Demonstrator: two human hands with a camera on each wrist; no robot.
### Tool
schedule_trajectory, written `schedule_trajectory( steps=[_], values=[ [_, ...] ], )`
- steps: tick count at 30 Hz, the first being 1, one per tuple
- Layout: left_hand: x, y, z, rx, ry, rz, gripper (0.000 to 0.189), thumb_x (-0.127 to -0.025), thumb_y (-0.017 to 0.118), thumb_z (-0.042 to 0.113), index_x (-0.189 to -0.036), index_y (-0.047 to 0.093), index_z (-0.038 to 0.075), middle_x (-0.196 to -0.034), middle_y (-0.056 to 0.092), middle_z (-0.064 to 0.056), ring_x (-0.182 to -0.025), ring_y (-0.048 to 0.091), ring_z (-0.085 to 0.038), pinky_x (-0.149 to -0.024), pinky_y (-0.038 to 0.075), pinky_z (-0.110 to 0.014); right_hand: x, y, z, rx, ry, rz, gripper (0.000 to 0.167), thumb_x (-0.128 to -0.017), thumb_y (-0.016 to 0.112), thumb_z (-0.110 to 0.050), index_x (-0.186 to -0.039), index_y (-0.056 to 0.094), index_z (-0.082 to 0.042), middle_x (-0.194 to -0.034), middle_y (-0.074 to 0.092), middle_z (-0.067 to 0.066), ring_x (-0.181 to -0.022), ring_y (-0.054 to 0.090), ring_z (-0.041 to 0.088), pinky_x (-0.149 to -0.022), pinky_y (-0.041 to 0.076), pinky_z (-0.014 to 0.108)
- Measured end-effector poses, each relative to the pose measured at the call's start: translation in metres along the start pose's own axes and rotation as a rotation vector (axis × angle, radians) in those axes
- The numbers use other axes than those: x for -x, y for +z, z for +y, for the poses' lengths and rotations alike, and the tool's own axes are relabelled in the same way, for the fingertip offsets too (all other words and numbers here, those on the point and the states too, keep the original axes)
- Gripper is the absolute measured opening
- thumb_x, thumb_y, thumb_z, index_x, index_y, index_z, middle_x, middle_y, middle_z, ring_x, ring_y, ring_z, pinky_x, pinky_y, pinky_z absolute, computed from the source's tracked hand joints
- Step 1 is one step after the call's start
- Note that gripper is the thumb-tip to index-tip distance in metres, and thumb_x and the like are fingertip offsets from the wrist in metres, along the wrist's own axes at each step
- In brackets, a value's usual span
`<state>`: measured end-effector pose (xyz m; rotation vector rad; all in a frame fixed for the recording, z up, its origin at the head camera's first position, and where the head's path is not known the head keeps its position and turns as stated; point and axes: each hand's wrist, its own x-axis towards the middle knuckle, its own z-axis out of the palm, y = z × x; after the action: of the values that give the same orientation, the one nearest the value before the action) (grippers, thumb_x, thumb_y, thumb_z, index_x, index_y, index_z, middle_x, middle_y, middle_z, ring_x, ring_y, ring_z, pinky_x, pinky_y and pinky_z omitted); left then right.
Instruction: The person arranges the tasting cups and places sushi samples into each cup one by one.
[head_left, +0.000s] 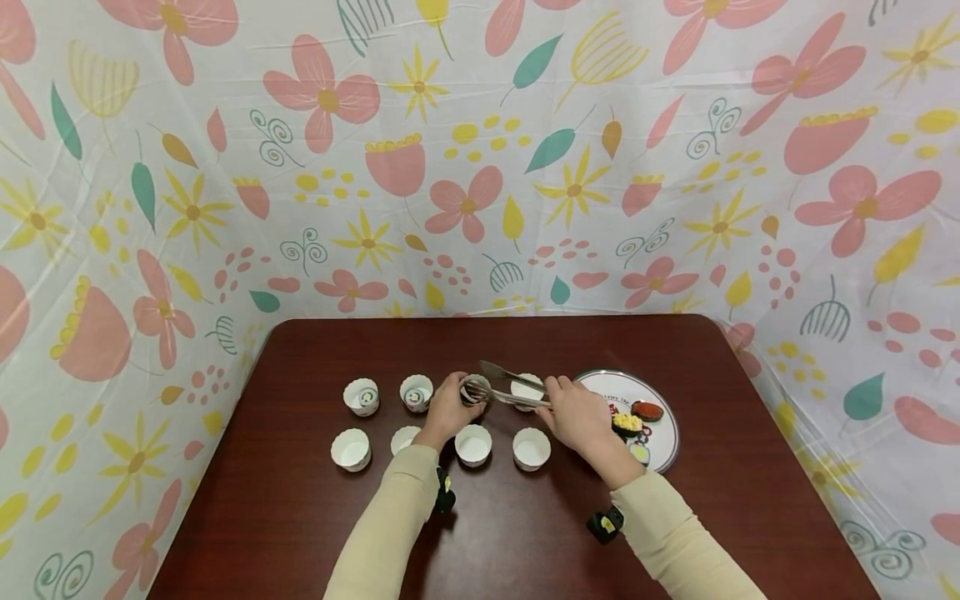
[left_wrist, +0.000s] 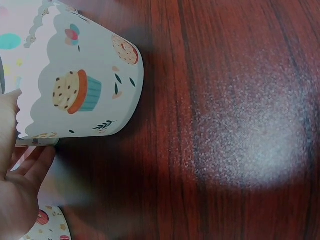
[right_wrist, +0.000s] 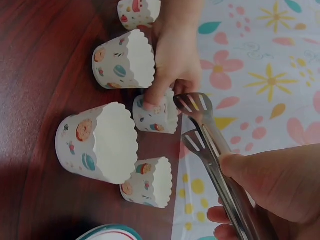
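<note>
My left hand (head_left: 448, 410) grips a white scalloped paper baking cup (right_wrist: 152, 117) in the back row, thumb against its wall. My right hand (head_left: 581, 410) holds metal serving tongs (head_left: 517, 398) with slotted ends. The arms of the tongs stand apart, one tip over the mouth of the gripped cup and the other beyond it. What lies inside that cup is hard to make out. Two back-row cups on the left, one at the far left (head_left: 361, 397) and one beside my hand (head_left: 416, 393), each contain a round roll slice with a dark ring.
Several more paper cups, such as the front right one (head_left: 532, 449), stand in two rows on the dark wooden table (head_left: 540, 533). On the right a round plate (head_left: 667, 450) bears red-topped sushi (head_left: 647, 411), yellow-topped sushi (head_left: 627, 423) and a pale piece (head_left: 640, 452). Flowered cloth (head_left: 465, 150) hangs behind.
</note>
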<state>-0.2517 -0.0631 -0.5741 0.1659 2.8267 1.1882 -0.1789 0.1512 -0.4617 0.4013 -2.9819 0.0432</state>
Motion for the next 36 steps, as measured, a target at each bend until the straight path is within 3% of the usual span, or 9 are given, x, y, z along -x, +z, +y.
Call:
schedule_trajectory(
  steps=[5, 15, 20, 26, 36],
  values=[
    [0.0, 0.0, 0.0, -0.012, 0.006, 0.011, 0.067, -0.076, 0.074, 0.028, -0.131, 0.042, 0.009, -0.126, 0.052, -0.011, -0.113, 0.053, -0.029, -0.087, 0.046, -0.043, 0.005, 0.002, 0.006, 0.002, -0.017, 0.047, 0.034, -0.083, 0.066, -0.035, -0.095, 0.056, -0.005, -0.078, 0.054, 0.005, -0.069, 0.058, 0.023, -0.045, 0.042, 0.033],
    [0.0, 0.0, 0.001, -0.006, 0.009, -0.001, 0.067, -0.076, 0.075, 0.026, -0.131, 0.041, 0.008, -0.124, 0.053, -0.011, -0.106, 0.056, -0.027, -0.081, 0.049, -0.04, 0.014, 0.002, 0.02, -0.009, -0.021, 0.06, 0.036, -0.083, 0.066, -0.034, -0.101, 0.056, -0.005, -0.085, 0.058, 0.008, -0.07, 0.058, 0.025, -0.044, 0.042, 0.034],
    [0.002, -0.001, 0.002, 0.005, 0.001, -0.006, 0.067, -0.076, 0.075, 0.023, -0.131, 0.041, 0.007, -0.119, 0.054, -0.011, -0.1, 0.058, -0.025, -0.077, 0.05, -0.037, 0.022, -0.003, 0.03, -0.003, -0.017, 0.115, 0.035, -0.081, 0.069, -0.031, -0.099, 0.057, -0.004, -0.085, 0.059, 0.008, -0.07, 0.059, 0.026, -0.045, 0.043, 0.036],
    [0.003, -0.001, 0.003, -0.001, 0.004, -0.003, 0.066, -0.076, 0.076, 0.023, -0.13, 0.042, 0.007, -0.119, 0.054, -0.011, -0.103, 0.057, -0.025, -0.08, 0.049, -0.038, 0.032, -0.004, 0.046, 0.011, -0.009, 0.136, 0.034, -0.08, 0.07, -0.032, -0.092, 0.054, -0.004, -0.069, 0.049, 0.003, -0.06, 0.053, 0.023, -0.04, 0.037, 0.034],
    [0.002, 0.001, 0.001, -0.014, 0.014, 0.007, 0.067, -0.075, 0.076, 0.023, -0.131, 0.041, 0.007, -0.118, 0.055, -0.01, -0.101, 0.057, -0.024, -0.079, 0.049, -0.037, 0.052, -0.009, 0.078, 0.01, 0.014, 0.149, 0.035, -0.077, 0.072, -0.028, -0.094, 0.055, -0.003, -0.075, 0.054, 0.007, -0.063, 0.056, 0.027, -0.044, 0.042, 0.038]
  ],
)
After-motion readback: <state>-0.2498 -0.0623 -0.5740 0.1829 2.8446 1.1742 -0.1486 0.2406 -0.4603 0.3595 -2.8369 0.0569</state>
